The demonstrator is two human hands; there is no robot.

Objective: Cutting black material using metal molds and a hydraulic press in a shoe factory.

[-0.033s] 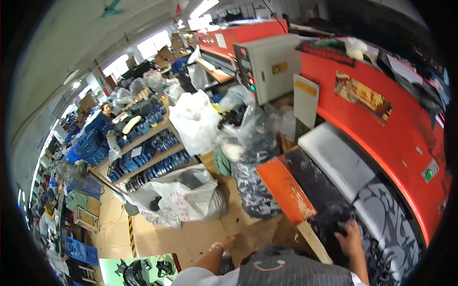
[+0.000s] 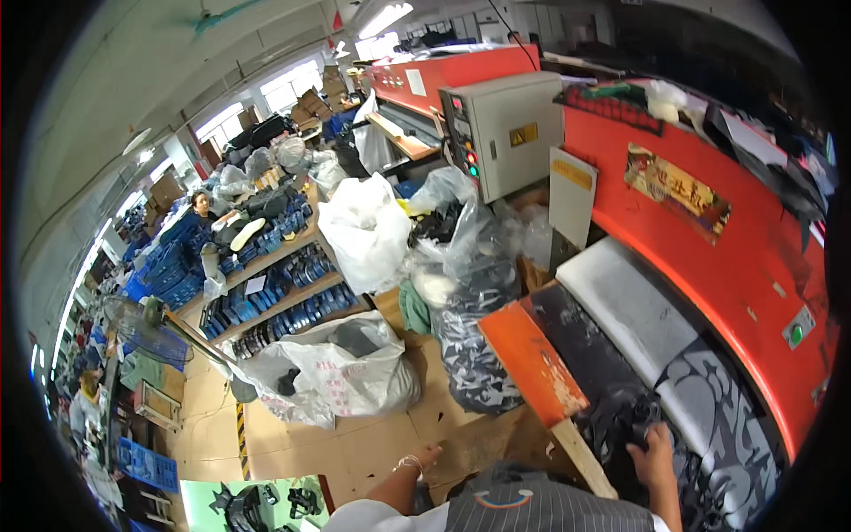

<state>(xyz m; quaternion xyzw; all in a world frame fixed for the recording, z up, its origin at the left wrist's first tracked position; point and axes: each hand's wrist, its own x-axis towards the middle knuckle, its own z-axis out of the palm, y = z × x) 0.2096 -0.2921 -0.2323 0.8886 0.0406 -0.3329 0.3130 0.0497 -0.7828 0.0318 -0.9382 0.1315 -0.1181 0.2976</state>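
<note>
My right hand (image 2: 654, 454) is at a heap of black cut pieces (image 2: 625, 417), its thumb and fingers closed on a dark piece at the edge of the heap. The heap lies on a dark work surface (image 2: 572, 324) in front of the red machine (image 2: 753, 266). More black pieces lie below and beside the hand, next to grey-and-black patterned sheet material (image 2: 709, 395). My left hand (image 2: 427, 457), with a bracelet at the wrist, hangs low over the floor, left of my striped apron (image 2: 550, 505). Its fingers are too small and partly hidden to read.
An orange board (image 2: 532, 363) with a wooden bar (image 2: 583, 457) stands between my hands. Ahead are stuffed plastic bags (image 2: 474, 355) and a white woven sack (image 2: 341, 368). A shelf of blue items (image 2: 266, 297) and a fan (image 2: 146, 328) stand left. A light green table (image 2: 199, 501) is lower left.
The view has shifted slightly. My right hand's fingers, spread apart before, have drawn together on a dark piece. My left hand stays low in nearly the same place.
</note>
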